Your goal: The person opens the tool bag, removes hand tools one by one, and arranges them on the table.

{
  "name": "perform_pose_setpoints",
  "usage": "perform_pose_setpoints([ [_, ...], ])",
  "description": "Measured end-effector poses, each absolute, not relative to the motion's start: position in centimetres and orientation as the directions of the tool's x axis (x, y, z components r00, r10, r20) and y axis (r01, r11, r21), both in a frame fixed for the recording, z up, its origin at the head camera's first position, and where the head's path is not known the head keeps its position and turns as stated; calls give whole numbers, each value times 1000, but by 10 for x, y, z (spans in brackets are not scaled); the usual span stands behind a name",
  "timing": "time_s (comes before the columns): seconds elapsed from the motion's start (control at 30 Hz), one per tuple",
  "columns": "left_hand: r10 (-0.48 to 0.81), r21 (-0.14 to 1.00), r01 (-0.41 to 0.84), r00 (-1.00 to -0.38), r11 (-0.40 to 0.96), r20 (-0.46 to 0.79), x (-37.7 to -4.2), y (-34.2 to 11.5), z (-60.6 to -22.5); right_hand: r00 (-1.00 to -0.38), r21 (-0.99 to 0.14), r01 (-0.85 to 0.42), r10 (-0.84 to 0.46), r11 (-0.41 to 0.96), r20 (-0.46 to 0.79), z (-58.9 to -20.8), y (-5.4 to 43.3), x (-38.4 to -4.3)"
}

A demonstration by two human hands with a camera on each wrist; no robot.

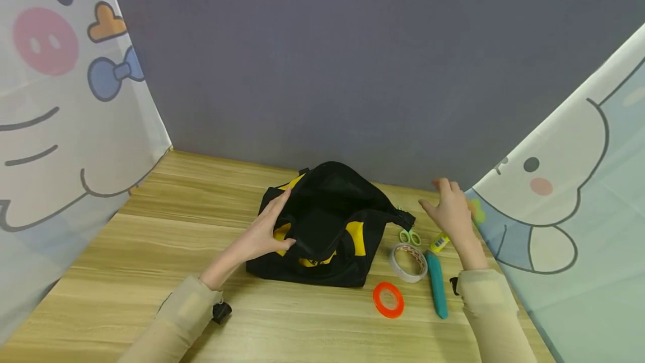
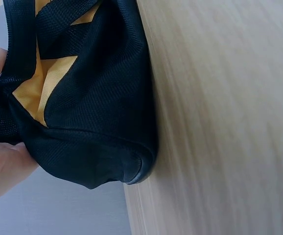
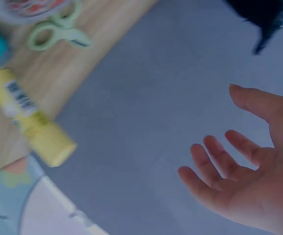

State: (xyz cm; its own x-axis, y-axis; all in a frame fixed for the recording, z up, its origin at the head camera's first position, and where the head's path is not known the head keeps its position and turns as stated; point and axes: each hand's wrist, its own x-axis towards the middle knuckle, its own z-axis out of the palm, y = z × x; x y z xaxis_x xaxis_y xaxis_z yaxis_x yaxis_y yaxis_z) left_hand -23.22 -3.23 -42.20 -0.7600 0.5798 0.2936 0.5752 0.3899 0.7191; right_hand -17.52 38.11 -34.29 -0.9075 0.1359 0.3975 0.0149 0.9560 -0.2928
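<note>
A black and yellow fabric bag (image 1: 317, 273) sits on the wooden table with its mouth gaping wide. At the left of that mouth is my left hand (image 1: 262, 234), its thumb and fingers spread far apart against the fabric. The left wrist view has this hand partly hidden behind the bag (image 2: 97, 93). My right hand (image 1: 450, 212) hovers with nothing in it, fingers loosely bent, above a yellow glue stick (image 1: 440, 241). Light green scissors (image 3: 58, 34) and the glue stick (image 3: 31, 117) lie below that hand in the right wrist view.
Right of the bag are a wide tape roll (image 1: 394, 262), a red tape roll (image 1: 388, 313) and a long teal object (image 1: 437, 287). A grey wall (image 1: 322, 71) stands behind the table (image 1: 151, 251), with printed cloth panels (image 1: 579, 195) at both sides.
</note>
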Motion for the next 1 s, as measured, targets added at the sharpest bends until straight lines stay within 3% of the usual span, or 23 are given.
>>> perform_pose_setpoints([
  [0.57,578,705,594,-752,387,317,-232,-34,-419,-857,-194,-337,-215,921,468,-319,282,-195],
  [1.0,567,748,532,-783,397,257,-228,-39,-417,-857,-67,-466,-431,882,282,-349,201,-215],
])
